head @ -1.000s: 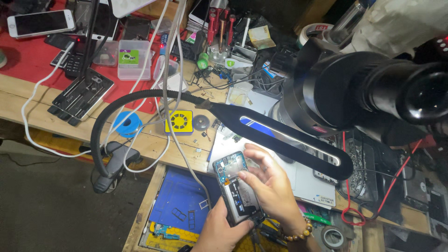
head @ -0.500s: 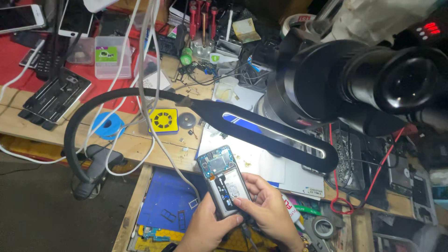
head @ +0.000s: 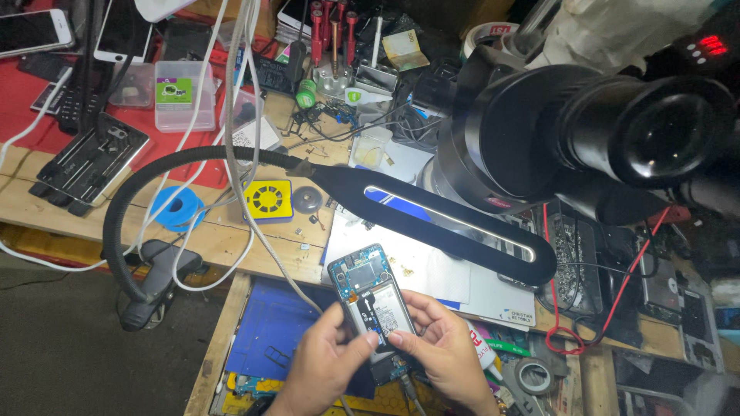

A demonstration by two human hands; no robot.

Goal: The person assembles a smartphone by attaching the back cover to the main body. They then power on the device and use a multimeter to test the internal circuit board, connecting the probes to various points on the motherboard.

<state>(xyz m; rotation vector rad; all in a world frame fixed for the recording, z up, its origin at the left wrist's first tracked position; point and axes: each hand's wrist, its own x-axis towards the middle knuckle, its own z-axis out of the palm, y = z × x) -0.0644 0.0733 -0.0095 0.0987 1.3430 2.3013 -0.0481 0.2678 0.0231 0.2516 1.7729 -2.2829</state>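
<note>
Both hands hold one item: an opened phone (head: 371, 296) with its back cover off, carried low over the near edge of the table (head: 231, 239) and above a blue work mat (head: 270, 331). The left hand (head: 324, 362) is clamped on the lower left side of the phone, thumb laid across the battery. The right hand (head: 443, 350) is clamped on the lower right side, thumb and forefinger pressed against the battery's edge.

Condition of the phone: the back is off, the circuit board shows at the upper end, and the black battery still sits in its bay. A smaller board shows at the lower end, partly hidden by the fingers. Whether any screws or connectors are already released cannot be told at this size.

Judgement: disassembly is begun, since the interior is open, but the battery and boards appear still seated, so the inner work remains.

Surroundings: a black flexible lamp arm (head: 432, 219) crosses the table just beyond the phone. A large black microscope head (head: 586, 139) stands at the right. A small yellow fan (head: 267, 199) and a blue tape roll (head: 176, 208) lie to the left, well apart from the hands. Red-handled screwdrivers (head: 331, 31) stand at the far edge, untouched.
</note>
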